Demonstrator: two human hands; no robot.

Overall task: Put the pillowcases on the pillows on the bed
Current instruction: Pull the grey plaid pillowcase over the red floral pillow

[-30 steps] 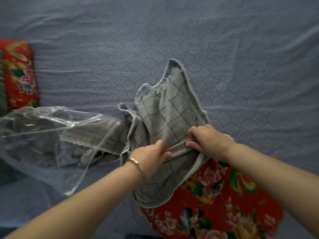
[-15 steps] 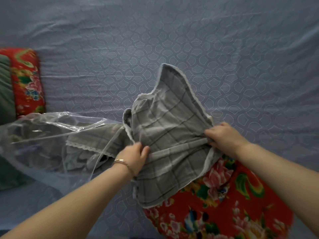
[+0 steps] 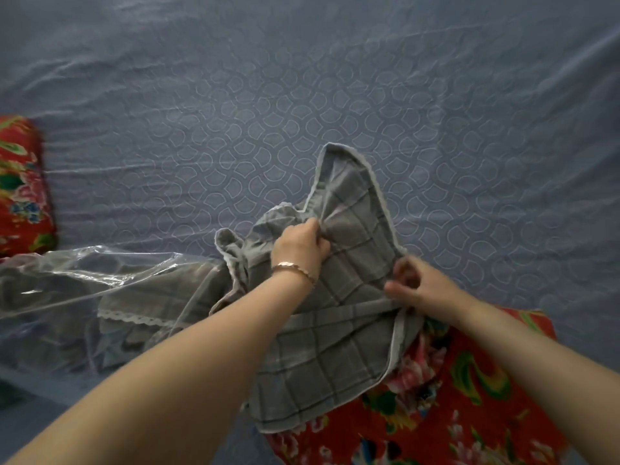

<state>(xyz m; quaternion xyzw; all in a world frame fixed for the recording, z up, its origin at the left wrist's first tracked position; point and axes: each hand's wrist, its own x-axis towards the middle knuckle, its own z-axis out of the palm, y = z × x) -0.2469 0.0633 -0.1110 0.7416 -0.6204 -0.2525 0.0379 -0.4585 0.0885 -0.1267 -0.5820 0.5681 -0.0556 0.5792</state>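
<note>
Head view: the left hand [image 3: 300,245] has its fingers [image 3: 313,229] curled into a bunch of the grey checked fabric pillowcase [image 3: 335,350]. The right hand [image 3: 422,286] pinches the folded hem just beside it. The crumpled pillowcase runs lengthwise from the near edge of the blue quilted bed [image 3: 302,112] towards its far side, one trimmed corner pointing away. Its lower end drapes over a red floral pillow [image 3: 469,397]. A clear plastic bag [image 3: 84,286] holding more grey cloth lies to the left, and a second red floral pillow [image 3: 20,189] sits at the left edge.
</note>
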